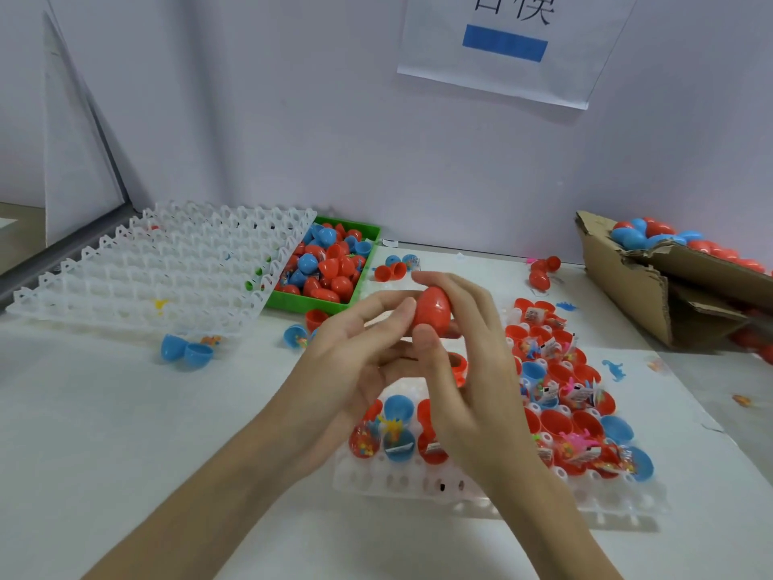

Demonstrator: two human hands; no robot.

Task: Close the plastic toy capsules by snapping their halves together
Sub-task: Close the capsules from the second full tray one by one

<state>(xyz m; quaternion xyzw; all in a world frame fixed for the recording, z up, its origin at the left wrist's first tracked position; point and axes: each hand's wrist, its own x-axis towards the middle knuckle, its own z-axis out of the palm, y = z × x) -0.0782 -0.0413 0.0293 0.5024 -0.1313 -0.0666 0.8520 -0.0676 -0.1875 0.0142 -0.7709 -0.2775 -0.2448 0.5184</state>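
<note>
Capsule: the red capsule (pixel 433 309) was up in the air between my two hands, above the near white tray (pixel 418 483), egg-shaped, its pointed end tipped away from me
Right hand: my right hand (pixel 464 370) gripped the capsule, thumb on its near end, fingers curled over its far side
Left hand: my left hand (pixel 355 353) was at the capsule's left side, thumb tip touching it, fingers half curled beneath; a second red half (pixel 458 366) showed just under the capsule, and I could not tell which hand held it
Tray: below the capsule, its cups held open red and blue halves with small toys
Green bin (pixel 359 249): beyond the capsule, to its left, heaped with red and blue pieces
Cardboard box (pixel 627 286): far right of the capsule, more capsules inside
</note>
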